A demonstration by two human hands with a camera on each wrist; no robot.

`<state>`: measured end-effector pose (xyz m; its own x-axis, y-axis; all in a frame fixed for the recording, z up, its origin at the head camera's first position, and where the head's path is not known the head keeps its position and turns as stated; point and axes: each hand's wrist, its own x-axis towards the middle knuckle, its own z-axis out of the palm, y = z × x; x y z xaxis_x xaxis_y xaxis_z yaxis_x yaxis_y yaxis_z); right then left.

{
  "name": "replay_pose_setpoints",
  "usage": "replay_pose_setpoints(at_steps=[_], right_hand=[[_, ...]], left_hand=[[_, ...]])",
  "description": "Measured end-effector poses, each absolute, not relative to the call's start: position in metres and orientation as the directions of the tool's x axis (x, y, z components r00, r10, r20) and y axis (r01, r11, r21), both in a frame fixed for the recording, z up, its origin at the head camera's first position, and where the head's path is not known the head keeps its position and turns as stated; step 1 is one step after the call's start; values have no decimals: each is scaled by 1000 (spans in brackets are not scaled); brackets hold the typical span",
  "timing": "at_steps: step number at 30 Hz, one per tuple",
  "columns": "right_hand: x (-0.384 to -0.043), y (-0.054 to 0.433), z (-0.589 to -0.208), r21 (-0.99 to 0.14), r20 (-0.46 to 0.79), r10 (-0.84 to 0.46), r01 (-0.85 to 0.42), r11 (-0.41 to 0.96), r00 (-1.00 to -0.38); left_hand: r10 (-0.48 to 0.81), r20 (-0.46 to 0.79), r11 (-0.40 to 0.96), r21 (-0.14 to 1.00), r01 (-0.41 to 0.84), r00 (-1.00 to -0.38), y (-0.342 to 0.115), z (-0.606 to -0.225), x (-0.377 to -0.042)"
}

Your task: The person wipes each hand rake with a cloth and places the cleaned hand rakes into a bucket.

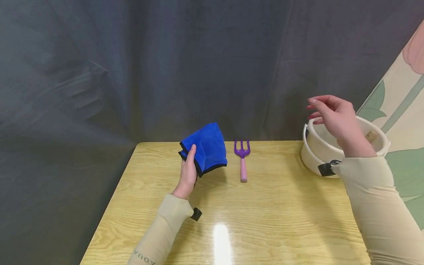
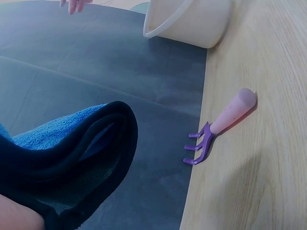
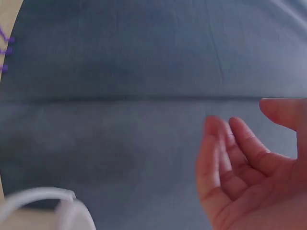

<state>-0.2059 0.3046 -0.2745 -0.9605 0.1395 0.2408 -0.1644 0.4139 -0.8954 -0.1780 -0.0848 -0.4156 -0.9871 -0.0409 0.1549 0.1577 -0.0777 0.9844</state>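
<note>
A folded blue cloth (image 1: 209, 145) with black edging is held up over the table by my left hand (image 1: 188, 173), its thumb across the near face. The left wrist view shows the black-trimmed folds of the cloth (image 2: 62, 129) close up. My right hand (image 1: 341, 119) hangs above the rim of a white bucket (image 1: 311, 156), fingers loosely bent and nothing between them. In the right wrist view the thumb of this hand (image 3: 254, 177) stands apart from the fingers. Inside the bucket lies a small light-brown piece (image 1: 371, 136), mostly hidden by the wall.
A small hand fork (image 1: 243, 169) with purple tines and a pink handle lies on the wooden table (image 1: 271, 221), right of the cloth. Dark grey curtain (image 1: 212, 66) hangs behind the table. Floral fabric (image 1: 404, 147) borders the bucket on the right.
</note>
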Motion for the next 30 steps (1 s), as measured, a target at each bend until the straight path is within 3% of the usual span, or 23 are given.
replay_pose_setpoints(at_steps=[8, 17, 30], right_hand=[[-218, 263, -312, -902, 169, 45, -136, 410, -985], [-229, 224, -371, -916, -12, -2, 10, 401, -1000], [-245, 200, -437, -880, -271, -75, 216, 423, -960]], left_hand=[[-34, 152, -79, 985, 155, -988, -86, -415, -177], [-11, 184, -91, 979, 184, -983, -87, -416, -177], [-32, 172, -109, 979, 174, -985, -86, -419, -179]])
